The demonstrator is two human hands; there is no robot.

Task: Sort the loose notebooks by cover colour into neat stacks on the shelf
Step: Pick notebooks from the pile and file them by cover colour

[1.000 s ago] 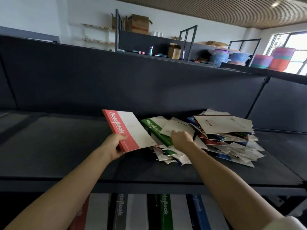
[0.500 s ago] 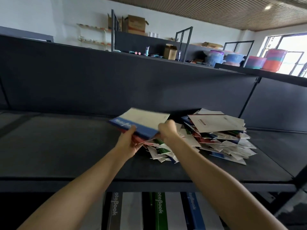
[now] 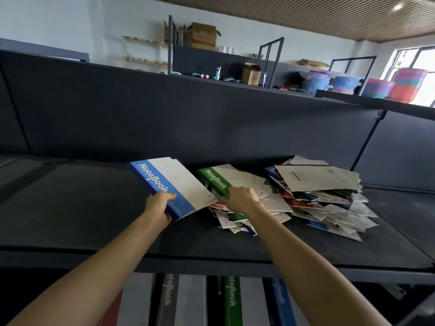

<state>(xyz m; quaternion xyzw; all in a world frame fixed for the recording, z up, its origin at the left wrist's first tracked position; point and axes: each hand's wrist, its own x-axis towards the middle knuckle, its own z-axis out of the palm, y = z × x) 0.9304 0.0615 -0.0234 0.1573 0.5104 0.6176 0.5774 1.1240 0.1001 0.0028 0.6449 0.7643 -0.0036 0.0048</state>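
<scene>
My left hand [image 3: 159, 206] grips a small bundle of notebooks by its near edge, with a blue-and-white notebook [image 3: 171, 184] on top and a red edge showing beneath. My right hand [image 3: 240, 198] reaches into the loose pile [image 3: 324, 203] on the dark shelf [image 3: 70, 208], fingers curled on the near end of a green-and-white notebook [image 3: 219, 181]. The pile is a jumble of white, red, blue and green covers, topped on the right by a pale notebook [image 3: 317, 178].
The shelf's left half is bare dark surface. A dark back panel [image 3: 188, 118] rises behind it. On the lower shelf stand rows of red, grey, green [image 3: 231, 300] and blue notebooks. Boxes and coloured tubs sit on racks far behind.
A blue notebook came out of the pile onto the red one in my left hand. My right hand went back to the pile and took hold of the green notebook.
</scene>
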